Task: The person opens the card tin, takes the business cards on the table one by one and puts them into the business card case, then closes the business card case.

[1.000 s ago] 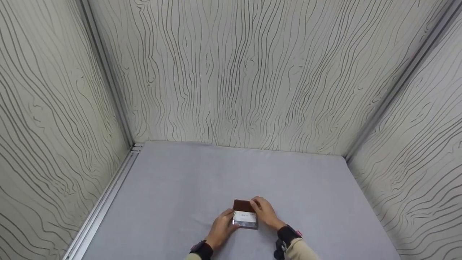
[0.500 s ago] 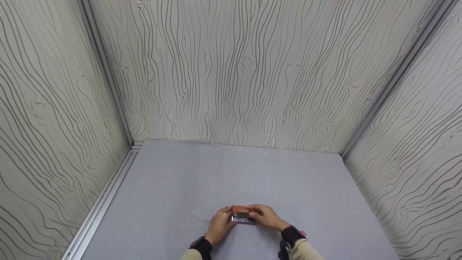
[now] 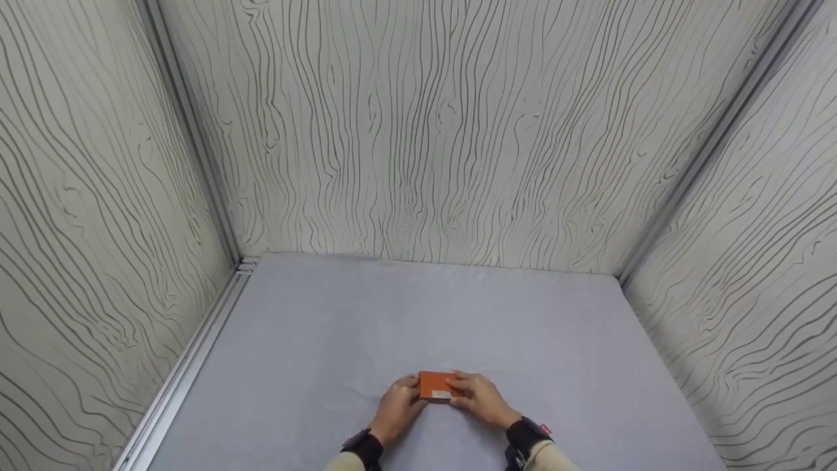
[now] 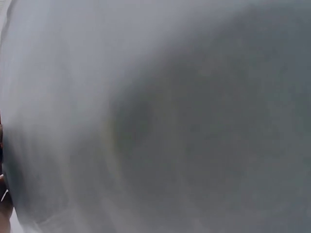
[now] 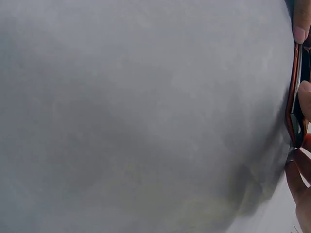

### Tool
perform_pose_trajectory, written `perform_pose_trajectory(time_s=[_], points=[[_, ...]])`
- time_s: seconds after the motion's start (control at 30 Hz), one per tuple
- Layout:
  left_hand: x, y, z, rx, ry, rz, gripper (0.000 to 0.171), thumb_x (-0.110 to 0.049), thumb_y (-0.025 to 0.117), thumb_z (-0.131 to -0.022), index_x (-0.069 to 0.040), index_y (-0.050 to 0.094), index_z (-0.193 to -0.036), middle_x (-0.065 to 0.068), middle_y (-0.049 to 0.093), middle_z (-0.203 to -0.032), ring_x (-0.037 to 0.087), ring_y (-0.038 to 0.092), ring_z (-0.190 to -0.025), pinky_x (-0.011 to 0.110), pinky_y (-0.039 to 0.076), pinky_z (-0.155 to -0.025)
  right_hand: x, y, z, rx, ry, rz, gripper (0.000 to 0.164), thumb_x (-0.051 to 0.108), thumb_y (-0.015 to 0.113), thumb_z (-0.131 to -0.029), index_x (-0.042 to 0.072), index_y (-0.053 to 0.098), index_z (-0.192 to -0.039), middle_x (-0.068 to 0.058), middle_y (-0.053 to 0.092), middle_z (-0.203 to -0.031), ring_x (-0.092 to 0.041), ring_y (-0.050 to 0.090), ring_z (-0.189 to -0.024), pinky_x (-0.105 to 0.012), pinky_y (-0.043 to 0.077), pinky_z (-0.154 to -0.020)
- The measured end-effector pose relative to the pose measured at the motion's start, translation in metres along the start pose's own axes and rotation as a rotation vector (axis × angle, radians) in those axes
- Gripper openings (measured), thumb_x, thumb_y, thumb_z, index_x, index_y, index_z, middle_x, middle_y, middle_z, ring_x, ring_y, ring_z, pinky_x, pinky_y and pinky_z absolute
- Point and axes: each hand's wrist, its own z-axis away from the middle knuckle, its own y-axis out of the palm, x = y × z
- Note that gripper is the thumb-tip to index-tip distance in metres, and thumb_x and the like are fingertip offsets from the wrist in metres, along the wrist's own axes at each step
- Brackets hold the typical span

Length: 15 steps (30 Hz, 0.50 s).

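A small orange card holder [image 3: 431,383] lies folded over on the grey cloth, with a pale rectangle at its near edge. My left hand [image 3: 397,407] grips its left side, thumb near the front corner. On the right side my right hand [image 3: 482,399] holds it, fingers partly over the orange cover. Its side edge shows in the right wrist view, where the card holder [image 5: 294,92] has a thin gap between its folded halves and fingertips [image 5: 300,35] touch it. Only a sliver of fingers [image 4: 5,208] enters the left wrist view.
A grey cloth [image 3: 340,314] covers the table. Pale panels with dark wood-grain lines [image 3: 418,131] stand behind and on both sides. A metal rail [image 3: 186,373] runs along the left edge, and black bands [image 3: 363,448] sit on the wrists.
The card holder stood open with a white card and brown lining showing. My right hand has swung its cover down toward me, so the orange outside now faces up. My left hand barely moved.
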Motion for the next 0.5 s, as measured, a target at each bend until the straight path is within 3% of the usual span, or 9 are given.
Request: perform_pose_trajectory(time_s=[0.17,0.33,0.5], points=[[0.002,-0.003,0.002,0.002,0.014,-0.004,0.027,-0.009,0.079,-0.082,0.004,0.074,-0.105,0.018,0.067,-0.120,0.034,0.062,-0.114,0.045,0.051,-0.097,0.004,0.006,-0.001,-0.022,0.037,-0.008,0.041,0.016,0.077,-0.085,-0.002,0.069,-0.121,-0.026,0.057,-0.132,-0.045,0.054,-0.119,-0.060,0.044,-0.099],[0.005,-0.008,0.000,0.033,0.037,-0.031,0.033,-0.012,0.077,-0.085,0.003,0.072,-0.114,0.016,0.067,-0.121,0.031,0.062,-0.113,0.043,0.051,-0.097,0.006,0.005,-0.003,-0.026,0.011,0.028,0.037,0.012,0.078,-0.084,-0.002,0.069,-0.117,-0.023,0.057,-0.128,-0.044,0.055,-0.116,-0.058,0.045,-0.097],[0.011,-0.019,-0.001,0.023,0.046,-0.041,0.024,-0.014,0.076,-0.086,0.002,0.074,-0.104,0.016,0.070,-0.109,0.030,0.066,-0.106,0.043,0.053,-0.094,0.005,-0.002,-0.005,0.040,0.005,0.070,0.039,0.013,0.077,-0.085,-0.001,0.067,-0.120,-0.023,0.056,-0.129,-0.043,0.054,-0.116,-0.057,0.045,-0.098]])
